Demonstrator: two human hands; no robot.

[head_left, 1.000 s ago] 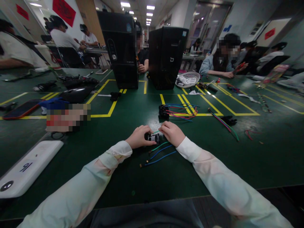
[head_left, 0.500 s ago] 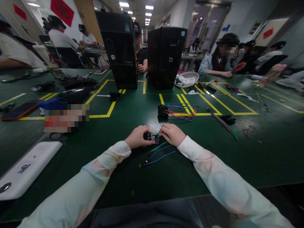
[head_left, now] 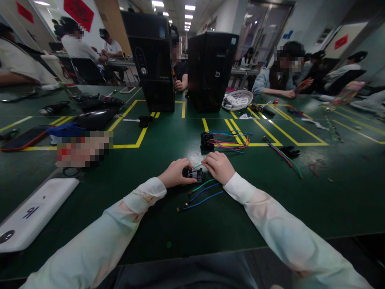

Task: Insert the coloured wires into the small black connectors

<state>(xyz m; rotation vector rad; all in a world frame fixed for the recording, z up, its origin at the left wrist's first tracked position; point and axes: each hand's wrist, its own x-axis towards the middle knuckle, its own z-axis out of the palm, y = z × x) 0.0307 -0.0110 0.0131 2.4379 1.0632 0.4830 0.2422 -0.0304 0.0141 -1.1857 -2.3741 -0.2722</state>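
Note:
My left hand [head_left: 177, 173] is closed on a small black plastic connector housing [head_left: 196, 174], thumb along its near side and fingers at its far side. My right hand [head_left: 220, 167] pinches a green wire [head_left: 198, 165], which runs across toward the housing's far left side. Whether its end sits inside the housing I cannot tell. Just in front of my hands lie a second green wire [head_left: 200, 187] and two blue wires [head_left: 202, 200] with brass-coloured terminals at their left ends. Beyond my right hand rests a cluster of black connectors [head_left: 207, 141] with red and blue wires.
Two black computer towers [head_left: 153, 64] stand at the back, with a white basket [head_left: 237, 99] beside the right one. Wires [head_left: 282, 155] and a black piece [head_left: 289, 151] lie to the right. A white device [head_left: 39, 212] is at left. People sit around the tables.
My right hand has risen slightly, and the green wire in it now slants upward from the housing. My left hand keeps its hold on the housing, nearly unmoved.

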